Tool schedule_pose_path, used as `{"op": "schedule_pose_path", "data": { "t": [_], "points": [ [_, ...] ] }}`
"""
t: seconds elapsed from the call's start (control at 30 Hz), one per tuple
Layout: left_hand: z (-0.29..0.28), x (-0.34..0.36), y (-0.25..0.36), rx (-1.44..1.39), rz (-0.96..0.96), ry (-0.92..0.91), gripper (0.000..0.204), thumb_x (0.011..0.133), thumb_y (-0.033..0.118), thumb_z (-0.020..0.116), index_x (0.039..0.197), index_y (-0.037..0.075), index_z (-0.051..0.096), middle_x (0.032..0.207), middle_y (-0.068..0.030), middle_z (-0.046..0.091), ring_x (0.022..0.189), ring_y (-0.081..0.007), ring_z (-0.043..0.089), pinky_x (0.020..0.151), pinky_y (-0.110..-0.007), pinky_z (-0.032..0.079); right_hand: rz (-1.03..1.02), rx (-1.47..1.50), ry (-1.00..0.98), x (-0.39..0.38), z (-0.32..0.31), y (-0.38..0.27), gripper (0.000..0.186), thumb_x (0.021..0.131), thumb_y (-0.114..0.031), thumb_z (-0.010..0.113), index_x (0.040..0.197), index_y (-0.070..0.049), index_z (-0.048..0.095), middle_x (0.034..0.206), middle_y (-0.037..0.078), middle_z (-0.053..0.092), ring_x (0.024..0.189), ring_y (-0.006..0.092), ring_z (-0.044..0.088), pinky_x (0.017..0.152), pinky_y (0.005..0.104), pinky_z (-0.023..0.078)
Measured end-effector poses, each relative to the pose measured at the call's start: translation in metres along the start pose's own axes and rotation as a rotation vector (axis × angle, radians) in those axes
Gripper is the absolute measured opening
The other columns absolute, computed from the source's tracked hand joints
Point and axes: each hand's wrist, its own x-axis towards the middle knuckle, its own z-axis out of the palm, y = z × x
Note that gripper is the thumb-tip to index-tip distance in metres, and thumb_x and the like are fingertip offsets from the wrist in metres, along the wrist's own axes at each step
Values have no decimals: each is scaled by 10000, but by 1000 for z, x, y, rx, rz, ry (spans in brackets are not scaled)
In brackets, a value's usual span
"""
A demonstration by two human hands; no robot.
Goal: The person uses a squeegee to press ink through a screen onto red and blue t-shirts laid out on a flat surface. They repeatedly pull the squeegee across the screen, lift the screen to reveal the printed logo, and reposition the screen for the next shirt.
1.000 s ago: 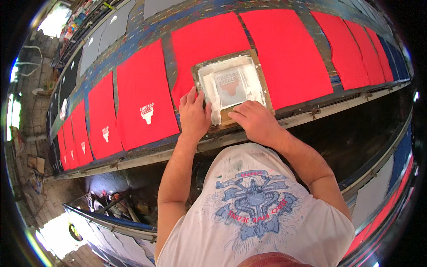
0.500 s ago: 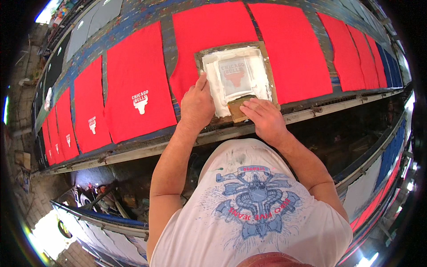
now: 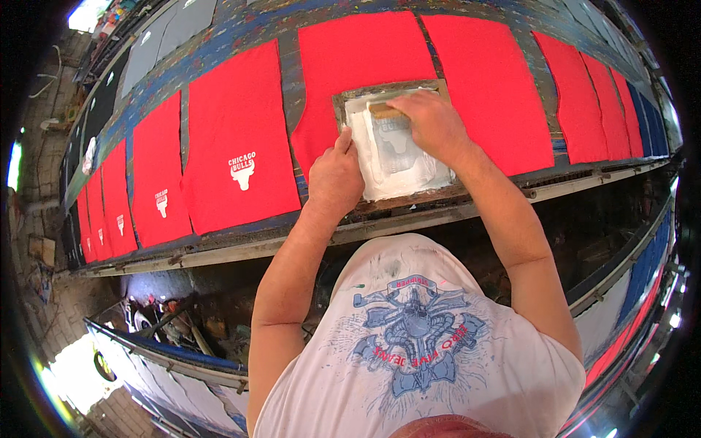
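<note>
A screen printing frame (image 3: 398, 202) with a wooden border lies on a red cut fabric piece (image 3: 364, 55). White ink is smeared thickly over its mesh, and a bull-head design with lettering shows through the middle. My left hand (image 3: 337, 175) grips the frame's left side, one finger stretched along the edge. With its fingers closed, my right hand (image 3: 434, 124) holds a squeegee (image 3: 385, 111) against the far part of the mesh. My fingers cover part of the squeegee.
To the left, several red pieces (image 3: 237, 109) carry the white print; plain red pieces (image 3: 485, 87) lie to the right. A metal rail (image 3: 292, 247) runs along the table's near edge. Grey and black pieces lie on the far side. Another table (image 3: 168, 394) stands behind me.
My right hand has pushed the squeegee from the near edge of the mesh to its far end. My left hand stays on the frame's left side.
</note>
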Motion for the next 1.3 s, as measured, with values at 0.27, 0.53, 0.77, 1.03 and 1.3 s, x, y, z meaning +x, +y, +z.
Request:
{"op": "schedule_pose_path", "data": {
  "t": [0.27,0.53,0.77,1.03,1.3],
  "points": [
    [-1,3,3,-1,-11,-1,434,954,64,646,1355,-90,705,1589,-227,635,1062,-378,773,923,-493,654,-31,-14,-85,1,-1,3,482,848,93,671,1280,-66,814,1197,142,804,1154,382,730,1041,498,582],
    [2,6,0,1,15,28,419,924,55,665,1315,-91,706,1549,-240,650,1032,-374,775,893,-487,660,-90,46,-116,-70,-14,-39,434,830,14,736,1246,-84,814,1161,128,798,1093,361,741,989,498,575],
    [0,11,-3,11,56,46,350,897,58,665,1209,-89,730,1476,-265,684,992,-382,780,874,-492,657,-57,80,-360,-68,-44,-37,427,846,52,705,1241,-78,803,1219,147,795,1157,396,738,1009,508,593],
    [-1,12,-1,54,74,50,316,908,85,652,1154,-88,750,1451,-286,698,980,-385,786,849,-498,663,12,-74,-78,8,-11,7,480,881,69,676,1321,-85,791,1246,135,778,1212,393,708,1013,508,590],
    [-3,15,3,94,67,20,263,911,91,673,1090,-70,780,1488,-289,685,985,-367,796,846,-482,670,-58,-36,-163,-64,-18,-35,490,827,68,727,1286,-86,802,1233,133,788,1168,373,723,1030,508,575]
  ]
}}
